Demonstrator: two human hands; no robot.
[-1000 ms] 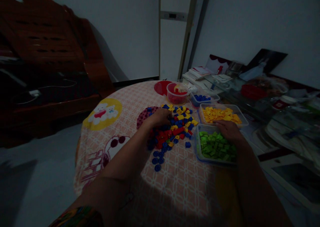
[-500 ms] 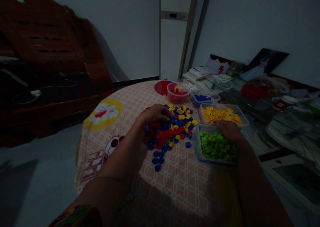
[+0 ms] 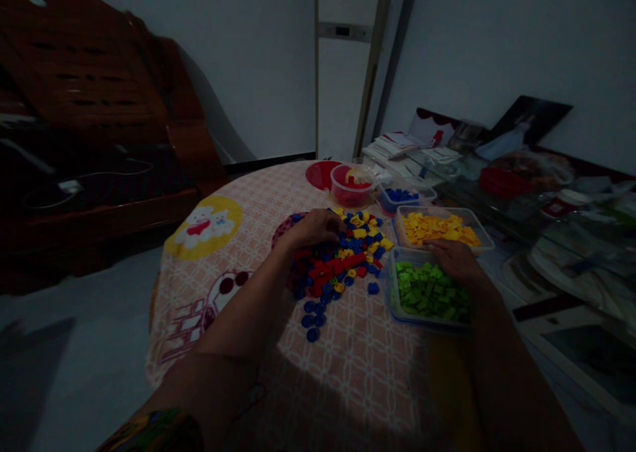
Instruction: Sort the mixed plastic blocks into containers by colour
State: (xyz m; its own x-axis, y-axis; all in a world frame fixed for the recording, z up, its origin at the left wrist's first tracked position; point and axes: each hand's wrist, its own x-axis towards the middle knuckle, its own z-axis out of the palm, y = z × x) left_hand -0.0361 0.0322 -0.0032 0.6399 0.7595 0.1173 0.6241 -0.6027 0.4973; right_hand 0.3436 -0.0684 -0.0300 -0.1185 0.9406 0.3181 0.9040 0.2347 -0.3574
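A mixed pile of red, blue and yellow plastic building bricks (image 3: pixel 348 263) lies on the cloth-covered round table. My left hand (image 3: pixel 318 228) is over the far left part of this pile, its fingers curled down among the bricks; whatever is in them is hidden. My right hand (image 3: pixel 453 260) rests over the far edge of a clear box of green bricks (image 3: pixel 427 291), fingers stretched out to the left. Just beyond it stands a clear box of yellow bricks (image 3: pixel 432 228). Several round blue pieces (image 3: pixel 312 319) trail toward me from the pile.
Behind the pile are a round tub with red pieces (image 3: pixel 352 185), a box of blue bricks (image 3: pixel 401 195) and a red lid (image 3: pixel 322 173). A cluttered glass side table (image 3: pixel 527 207) is on the right. A wooden bench (image 3: pixel 99 127) stands at left.
My left hand has shifted slightly to the right over the pile, showing more of the pile's dark red left edge. My right hand stays where it was.
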